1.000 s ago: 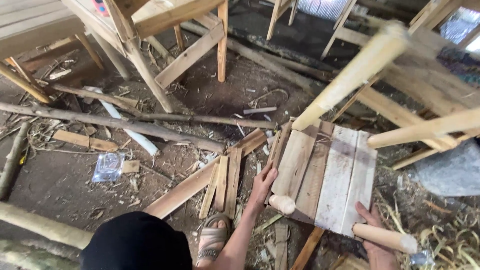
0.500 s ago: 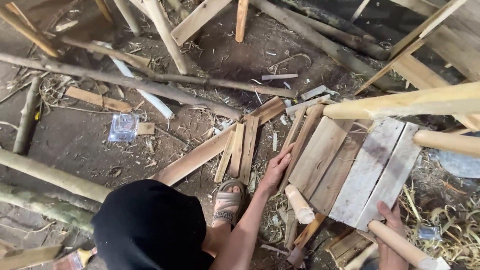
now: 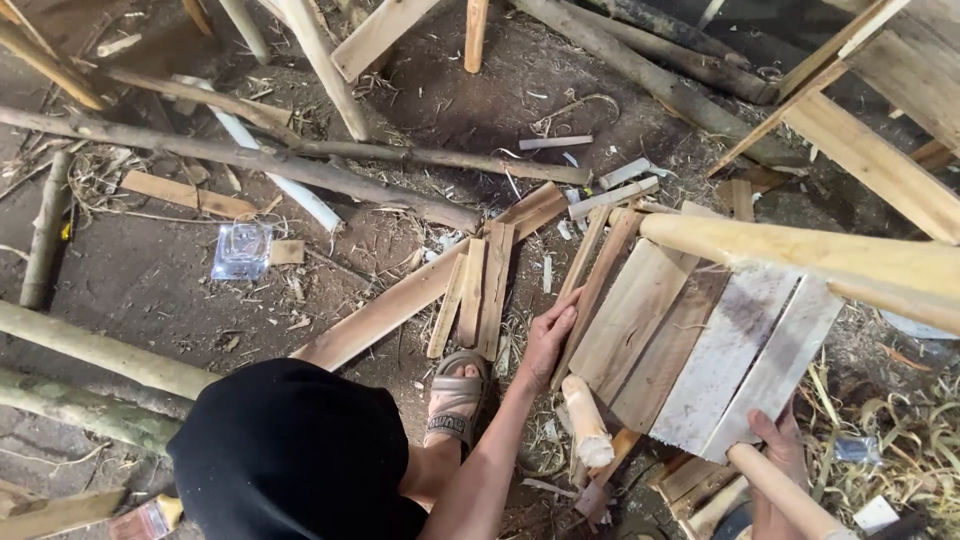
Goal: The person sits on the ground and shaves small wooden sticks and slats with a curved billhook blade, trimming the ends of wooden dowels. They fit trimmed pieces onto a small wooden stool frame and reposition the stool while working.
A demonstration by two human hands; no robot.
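Note:
A slatted wooden panel [image 3: 700,340] of pale planks lies tilted on the dirt floor, with round wooden legs sticking out of it. My left hand [image 3: 548,335] grips its left edge rail, just above a short cut leg [image 3: 585,420]. Holding the panel's lower right corner, my right hand [image 3: 778,450] sits against another round leg [image 3: 790,500]. A long pale leg [image 3: 800,255] reaches across the panel toward the right. My sandalled foot [image 3: 455,395] stands left of the panel.
Loose planks [image 3: 470,290] lie beside the foot. Long poles [image 3: 250,160] and timber frames cross the dirt at the top. A small clear plastic box [image 3: 241,250] sits at the left. Bamboo logs [image 3: 90,350] lie at lower left, straw at the right.
The view has swung down and left, and the panel now sits lower and more tilted. Both hands keep their hold on its edges.

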